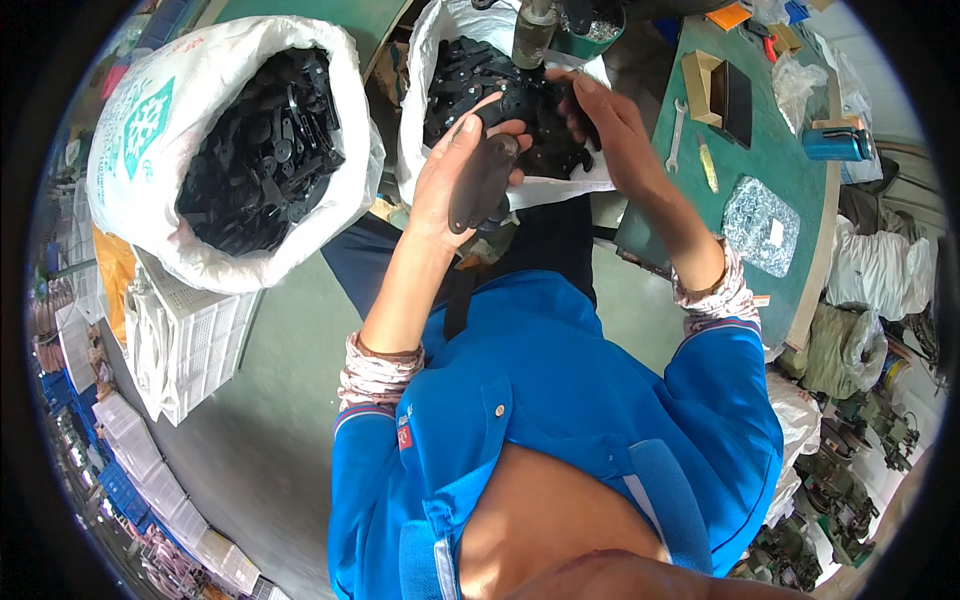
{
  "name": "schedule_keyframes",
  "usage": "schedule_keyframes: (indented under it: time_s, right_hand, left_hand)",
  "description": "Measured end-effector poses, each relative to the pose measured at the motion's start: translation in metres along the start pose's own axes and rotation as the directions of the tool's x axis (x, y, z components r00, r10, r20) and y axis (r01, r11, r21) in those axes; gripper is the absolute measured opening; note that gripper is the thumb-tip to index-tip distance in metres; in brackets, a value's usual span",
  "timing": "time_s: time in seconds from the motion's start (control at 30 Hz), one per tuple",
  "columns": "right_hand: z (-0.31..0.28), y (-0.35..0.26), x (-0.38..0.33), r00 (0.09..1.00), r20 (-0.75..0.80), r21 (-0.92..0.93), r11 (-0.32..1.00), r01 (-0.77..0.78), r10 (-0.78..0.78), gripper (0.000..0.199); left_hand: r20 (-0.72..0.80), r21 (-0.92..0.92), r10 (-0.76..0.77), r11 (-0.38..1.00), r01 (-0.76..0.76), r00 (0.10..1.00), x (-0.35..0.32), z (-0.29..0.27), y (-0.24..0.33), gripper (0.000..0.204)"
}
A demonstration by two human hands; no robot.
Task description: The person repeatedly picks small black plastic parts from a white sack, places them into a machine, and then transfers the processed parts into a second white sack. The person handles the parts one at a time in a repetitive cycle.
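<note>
My left hand (440, 182), palm turned up, is closed around several flat black plates (482, 182) with rounded ends and small holes. They look like stamped metal parts, but I cannot tell their exact kind. My right hand (622, 128) is bent over the white sack (412, 150) in front of me, its fingers curled and partly hidden. Something dark shows against those fingers, too blurred to name. Inside this sack lies a heap of similar black parts (470, 75). A grey cylindrical machine part (535, 35) comes down at the sack's far edge, close to my right fingertips.
At the left, a larger white sack (140, 90) full of black parts stands by a white plastic crate (205, 350). The green table (690, 190) on the right carries a wrench (676, 135), a yellow-handled tool (708, 165), an open cardboard box (703, 85), a bubble-wrapped packet (762, 225) and a blue bottle (835, 144).
</note>
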State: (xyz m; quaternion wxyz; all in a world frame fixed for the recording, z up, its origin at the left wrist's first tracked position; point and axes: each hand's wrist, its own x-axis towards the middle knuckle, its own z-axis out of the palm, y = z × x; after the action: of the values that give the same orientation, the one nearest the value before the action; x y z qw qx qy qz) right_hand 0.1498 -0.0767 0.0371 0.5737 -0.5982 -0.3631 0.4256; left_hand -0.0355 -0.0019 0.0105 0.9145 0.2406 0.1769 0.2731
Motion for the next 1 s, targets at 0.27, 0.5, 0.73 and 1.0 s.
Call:
schedule_keyframes:
  time_s: [0.27,0.5,0.73,1.0]
  right_hand:
    - [0.017,0.006,-0.007,0.998,0.003,0.093,0.994,0.055,-0.056,0.028]
    - [-0.005,-0.049,0.022,0.914,-0.016,-0.216,0.894,0.393,-0.406,0.024]
    - [-0.011,-0.122,0.089,0.993,0.000,-0.007,0.993,0.114,-0.114,0.019]
    - [-0.026,-0.048,0.060,0.991,0.131,-0.171,0.983,0.065,-0.043,0.031]
  left_hand:
    - [0.053,-0.029,-0.047,0.998,0.049,0.998,-0.002,0.009,0.000,0.048]
    - [-0.063,-0.322,-0.138,0.940,0.110,0.988,-0.003,-0.012,0.004,0.045]
    - [-0.064,-0.264,-0.077,0.963,0.057,0.995,-0.002,-0.006,0.007,0.047]
    - [-0.036,-0.040,0.078,0.996,-0.080,0.996,-0.002,0.004,0.006,0.058]
